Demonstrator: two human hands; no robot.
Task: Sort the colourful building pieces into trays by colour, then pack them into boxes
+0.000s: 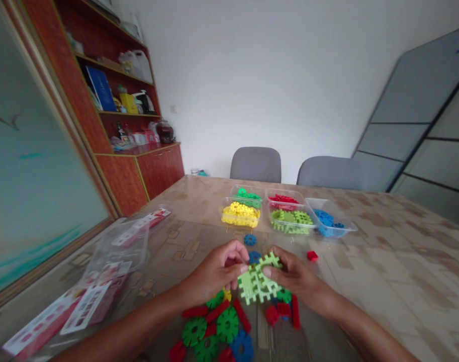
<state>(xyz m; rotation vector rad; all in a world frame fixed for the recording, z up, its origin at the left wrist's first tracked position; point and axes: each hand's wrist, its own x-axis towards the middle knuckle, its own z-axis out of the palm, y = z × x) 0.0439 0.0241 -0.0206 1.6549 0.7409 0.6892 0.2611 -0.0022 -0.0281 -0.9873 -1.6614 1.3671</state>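
Light green notched plastic building pieces, seemingly joined together, are held up above the table in front of me. My right hand grips them at the upper right, thumb on top. At their left edge, my left hand pinches with thumb and curled fingers. Below the hands lies a loose pile with green notched discs, a blue disc, red bars and red blocks. Two more blue discs lie just beyond the hands, one partly hidden.
Clear tubs stand at mid-table with yellow, green, red, light green and blue pieces. A lone red block lies right. Plastic packaging and printed cards cover the left side. Grey chairs stand behind.
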